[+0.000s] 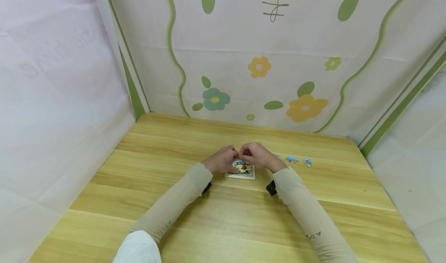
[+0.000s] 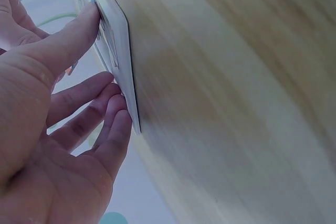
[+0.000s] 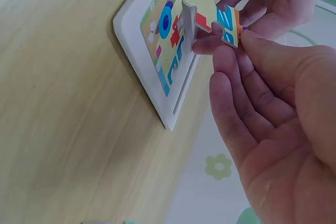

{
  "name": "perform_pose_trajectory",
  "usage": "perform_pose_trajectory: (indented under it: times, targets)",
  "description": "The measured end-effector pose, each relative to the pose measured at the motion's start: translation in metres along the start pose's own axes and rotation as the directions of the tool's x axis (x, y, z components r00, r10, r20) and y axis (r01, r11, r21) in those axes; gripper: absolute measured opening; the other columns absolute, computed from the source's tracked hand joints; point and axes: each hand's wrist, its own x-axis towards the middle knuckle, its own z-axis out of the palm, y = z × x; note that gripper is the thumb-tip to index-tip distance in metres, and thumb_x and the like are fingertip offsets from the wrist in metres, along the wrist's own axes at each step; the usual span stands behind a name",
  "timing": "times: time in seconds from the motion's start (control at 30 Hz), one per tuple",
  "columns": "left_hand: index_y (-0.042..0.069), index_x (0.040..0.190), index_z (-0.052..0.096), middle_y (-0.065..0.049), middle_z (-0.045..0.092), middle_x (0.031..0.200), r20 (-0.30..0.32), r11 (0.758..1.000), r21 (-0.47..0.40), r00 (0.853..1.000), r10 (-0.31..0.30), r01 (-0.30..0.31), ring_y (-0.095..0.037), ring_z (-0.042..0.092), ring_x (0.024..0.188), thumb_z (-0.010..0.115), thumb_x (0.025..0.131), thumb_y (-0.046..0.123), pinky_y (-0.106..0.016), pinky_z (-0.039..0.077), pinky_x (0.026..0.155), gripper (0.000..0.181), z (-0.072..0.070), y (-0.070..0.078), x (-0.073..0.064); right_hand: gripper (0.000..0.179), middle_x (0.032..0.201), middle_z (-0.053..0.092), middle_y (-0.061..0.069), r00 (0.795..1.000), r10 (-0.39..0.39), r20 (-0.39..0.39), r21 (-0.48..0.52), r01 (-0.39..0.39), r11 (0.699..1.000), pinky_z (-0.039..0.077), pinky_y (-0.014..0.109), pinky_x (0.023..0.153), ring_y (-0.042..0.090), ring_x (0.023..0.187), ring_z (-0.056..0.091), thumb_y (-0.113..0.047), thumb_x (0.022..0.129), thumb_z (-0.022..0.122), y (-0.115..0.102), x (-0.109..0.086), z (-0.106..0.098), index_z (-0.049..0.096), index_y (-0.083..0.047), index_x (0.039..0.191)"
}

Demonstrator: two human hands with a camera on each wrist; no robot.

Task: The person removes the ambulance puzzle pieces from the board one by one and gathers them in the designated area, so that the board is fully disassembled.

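A small jigsaw puzzle board with a white frame and a colourful vehicle picture lies on the table between both hands. My left hand holds it at its left side, thumb pressing on the picture and fingers at the frame's edge. Between thumb and index finger, my right hand pinches a jigsaw piece with blue and orange markings. This piece sits tilted above the board, beside a raised cream piece with red; whether the two are joined I cannot tell.
Loose blue puzzle pieces lie on the wooden table to the right of the right hand, another farther right. A flower-printed fabric wall rises behind the table's back edge.
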Motion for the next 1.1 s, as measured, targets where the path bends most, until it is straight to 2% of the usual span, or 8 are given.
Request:
perform_pose_trajectory:
  times: [0.2, 0.33, 0.47, 0.73, 0.9, 1.1]
  targets:
    - [0.003, 0.134, 0.068, -0.008, 0.059, 0.132, 0.007, 1.0, 0.028, 1.0, -0.01, 0.01, -0.025, 0.055, 0.118, 0.084, 0.093, 0.03, -0.038, 0.052, 0.104, 0.052, 0.001, 0.001, -0.001, 0.011, 0.101, 0.075, 0.009, 0.998, 0.05, -0.026, 0.038, -0.049, 0.998, 0.058, 0.031, 0.079, 0.025, 0.092, 0.071, -0.016, 0.107, 0.065, 0.008, -0.008, -0.01, 0.074, -0.012, 0.104]
    - [0.002, 0.137, 0.066, -0.009, 0.058, 0.136, 0.01, 0.999, 0.045, 1.0, -0.017, 0.017, -0.026, 0.054, 0.123, 0.083, 0.093, 0.03, -0.039, 0.049, 0.11, 0.055, 0.002, 0.001, 0.001, 0.011, 0.099, 0.075, 0.008, 0.996, 0.066, -0.058, 0.045, -0.063, 0.997, 0.057, 0.03, 0.079, 0.024, 0.091, 0.07, -0.017, 0.106, 0.066, 0.02, -0.021, -0.023, 0.074, -0.012, 0.103]
    - [0.003, 0.139, 0.065, -0.009, 0.058, 0.137, 0.006, 0.999, 0.051, 1.0, -0.014, 0.014, -0.026, 0.055, 0.125, 0.083, 0.094, 0.031, -0.039, 0.048, 0.113, 0.056, 0.003, 0.0, 0.001, 0.012, 0.098, 0.073, 0.008, 0.991, 0.108, -0.084, 0.038, -0.105, 0.994, 0.056, 0.029, 0.077, 0.025, 0.09, 0.069, -0.019, 0.107, 0.065, 0.037, -0.042, -0.038, 0.073, -0.011, 0.103]
    - [0.003, 0.138, 0.066, -0.009, 0.058, 0.138, -0.001, 0.999, 0.043, 1.0, -0.017, 0.017, -0.026, 0.054, 0.124, 0.084, 0.093, 0.031, -0.039, 0.048, 0.112, 0.056, 0.002, -0.001, 0.001, 0.015, 0.099, 0.073, 0.017, 0.982, 0.162, -0.098, 0.008, -0.162, 0.987, 0.055, 0.027, 0.072, 0.025, 0.086, 0.068, -0.017, 0.107, 0.064, 0.067, -0.091, -0.074, 0.072, -0.006, 0.103]
    - [0.004, 0.138, 0.066, -0.008, 0.058, 0.138, -0.004, 0.999, 0.034, 1.0, -0.021, 0.021, -0.026, 0.054, 0.125, 0.084, 0.093, 0.031, -0.039, 0.048, 0.113, 0.056, 0.003, -0.002, 0.001, 0.015, 0.098, 0.072, 0.014, 0.978, 0.201, -0.05, 0.011, -0.201, 0.98, 0.056, 0.028, 0.074, 0.023, 0.087, 0.068, -0.013, 0.107, 0.062, 0.08, -0.113, -0.091, 0.072, -0.003, 0.102]
    - [0.005, 0.139, 0.066, -0.007, 0.058, 0.138, -0.005, 0.999, 0.05, 1.0, -0.017, 0.017, -0.025, 0.054, 0.124, 0.084, 0.093, 0.033, -0.039, 0.048, 0.113, 0.057, 0.004, -0.004, 0.003, 0.015, 0.101, 0.073, 0.018, 0.974, 0.222, 0.043, 0.1, -0.225, 0.969, 0.06, 0.037, 0.077, 0.024, 0.087, 0.069, -0.003, 0.107, 0.059, 0.101, -0.122, -0.097, 0.071, 0.005, 0.104]
